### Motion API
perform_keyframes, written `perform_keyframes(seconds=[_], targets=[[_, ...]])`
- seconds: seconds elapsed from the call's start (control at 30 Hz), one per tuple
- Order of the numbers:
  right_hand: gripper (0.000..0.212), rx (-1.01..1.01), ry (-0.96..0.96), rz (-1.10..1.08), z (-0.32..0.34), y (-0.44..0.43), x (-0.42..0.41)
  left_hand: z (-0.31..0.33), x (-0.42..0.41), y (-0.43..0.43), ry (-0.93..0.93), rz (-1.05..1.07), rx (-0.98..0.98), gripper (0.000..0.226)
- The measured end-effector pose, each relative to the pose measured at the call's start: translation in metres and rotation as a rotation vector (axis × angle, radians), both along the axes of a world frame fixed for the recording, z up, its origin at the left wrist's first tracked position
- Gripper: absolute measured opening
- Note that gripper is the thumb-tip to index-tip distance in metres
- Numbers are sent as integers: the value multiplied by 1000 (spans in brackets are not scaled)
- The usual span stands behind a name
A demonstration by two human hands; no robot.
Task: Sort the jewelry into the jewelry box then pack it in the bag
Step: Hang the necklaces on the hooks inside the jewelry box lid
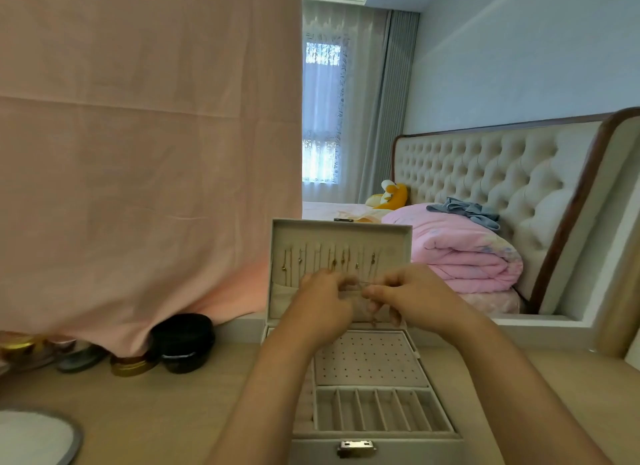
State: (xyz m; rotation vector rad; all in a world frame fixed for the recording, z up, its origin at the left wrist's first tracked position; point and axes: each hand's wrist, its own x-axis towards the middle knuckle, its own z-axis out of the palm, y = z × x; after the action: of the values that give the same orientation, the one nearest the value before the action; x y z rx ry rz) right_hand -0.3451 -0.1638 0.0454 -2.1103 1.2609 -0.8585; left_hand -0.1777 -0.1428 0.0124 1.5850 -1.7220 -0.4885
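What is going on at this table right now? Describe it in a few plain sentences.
A person holds a thin chain stretched between the left hand and right hand, just in front of the open lid of the jewelry box. Several necklaces already hang inside the lid. The divided slots in the tray below look empty.

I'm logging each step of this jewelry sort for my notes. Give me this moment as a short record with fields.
left hand: pinches one end of a thin chain
right hand: pinches the other end
jewelry box: open on the wooden table, lid upright
lid contents: necklaces hanging in a row
tray: perforated panel and slotted compartments, no jewelry visible in them
bag: not in view
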Motion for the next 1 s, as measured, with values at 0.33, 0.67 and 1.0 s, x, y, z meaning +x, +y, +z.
perform_keyframes(seconds=[0.33,0.67,1.0], targets=[[22,-238,9,-147,16,-27,2,-19,-7,-5,-430,95,-244,51],[16,-287,288,-160,5,-48,4,-25,-9,-7,-525,120,-243,36],[18,-354,465,-224,-15,-40,5,-19,-7,-8,-502,88,-176,43]])
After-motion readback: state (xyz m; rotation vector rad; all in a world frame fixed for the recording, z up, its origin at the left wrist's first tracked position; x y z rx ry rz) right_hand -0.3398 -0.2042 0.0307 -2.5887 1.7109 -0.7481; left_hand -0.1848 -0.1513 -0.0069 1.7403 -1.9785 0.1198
